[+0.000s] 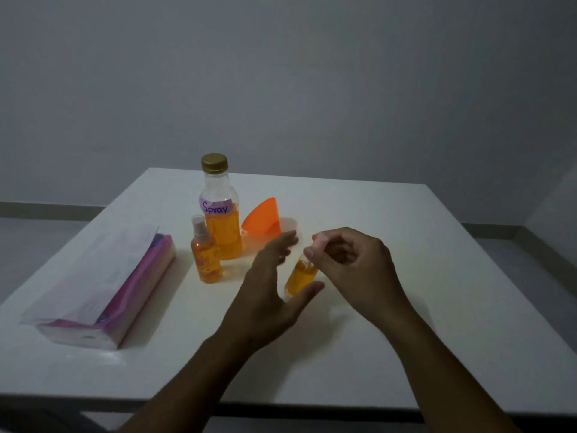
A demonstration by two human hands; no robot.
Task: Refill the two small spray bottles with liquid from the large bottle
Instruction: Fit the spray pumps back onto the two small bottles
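Now pinching the top of the nearer small spray bottle (300, 276) with the right hand (352, 264), thumb and forefinger closed together on it. Too blurred to tell whether gripping a pump head or the bare neck.

Holding it slightly tilted, long axis running from a base near and left to a top far and right, base on or just above the table (406, 276).

Hovering the left hand (268, 285) just left of that bottle, fingers apart and holding nothing, thumb reaching toward the base, touching or nearly so.

Judging the left hand nearer the bottle's body, so probably closing around it from the left to steady it while working at the top with the right.

Leaving the other small spray bottle (206, 254) upright and capped, farther off to the left, just beside the large bottle (222, 214) with its gold cap on. Leaving the orange funnel (260, 220) on its side just right of that.
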